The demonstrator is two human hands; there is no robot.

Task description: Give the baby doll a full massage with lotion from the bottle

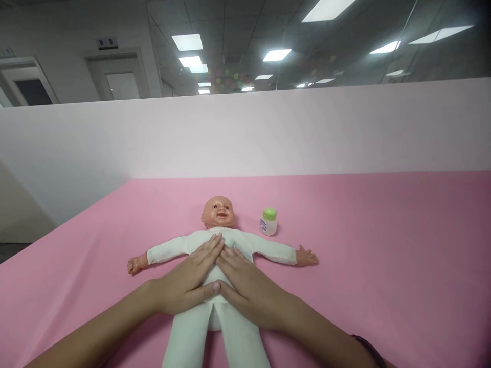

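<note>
At the upper left we see two doors (pixel 117 76) beyond a low white partition (pixel 245 135), which runs across the back of a pink counter (pixel 402 255). On the counter, a little left of centre, a baby doll (pixel 213 276) in a white suit lies on its back, head (pixel 218 212) away from us, arms spread wide, legs running toward us and cut off by the bottom edge.

The doll's curled hand (pixel 136 263) comes first on the left. Next, our left hand (pixel 187 278) rests flat on the doll's torso, its fingers straight, close together and grasping nothing. Beside it our right hand (pixel 251 286) lies palm down on the torso too, fingers extended and likewise free of any grip. The two hands slant inward, fingertips meeting on the chest, thumbs touching lower down.

Right of the doll's head, just above its outstretched arm, stands a small clear jar (pixel 268 223) with a green lid (pixel 269 213). Farther right, a dark band (pixel 369 349) circles our right forearm, and bright ceiling lights (pixel 441 35) shine overhead.
</note>
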